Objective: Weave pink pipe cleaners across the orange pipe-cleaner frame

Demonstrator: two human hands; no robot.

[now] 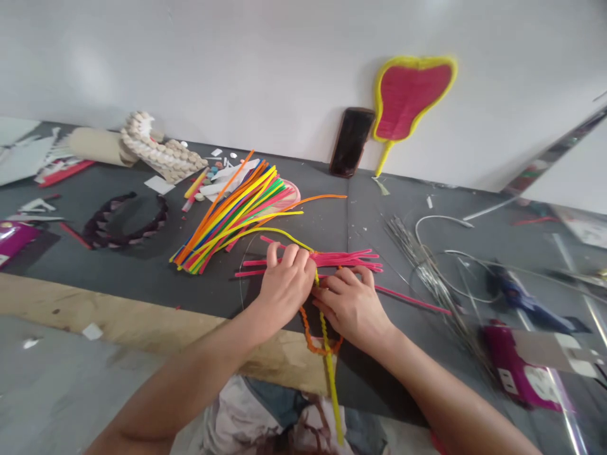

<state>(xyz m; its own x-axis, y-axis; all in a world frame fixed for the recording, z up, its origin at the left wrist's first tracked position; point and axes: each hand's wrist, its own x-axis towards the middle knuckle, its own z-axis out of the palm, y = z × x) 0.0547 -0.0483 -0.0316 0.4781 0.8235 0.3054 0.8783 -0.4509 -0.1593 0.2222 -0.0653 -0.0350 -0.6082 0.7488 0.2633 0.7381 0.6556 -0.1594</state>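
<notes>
My left hand (289, 278) is closed over a bundle of pink pipe cleaners (346, 258), whose ends stick out on both sides. Close beside it, my right hand (353, 303) pinches a yellow pipe cleaner (324, 328) near the middle of the bundle. The lower end of this yellow one hangs straight past the table edge. Around it runs a crimped orange pipe cleaner (308, 335), bent into a loop below the hands. My fingers hide where the colours meet. One pink pipe cleaner (417, 299) reaches out to the right under my right hand.
A heap of multicoloured pipe cleaners (237, 218) lies left of centre. A phone (351, 142) and a red fan-shaped piece with a yellow border (412, 101) lean on the wall. Thin wires (422, 265) and a purple device (507, 360) are right; a dark headband (126, 240) is left.
</notes>
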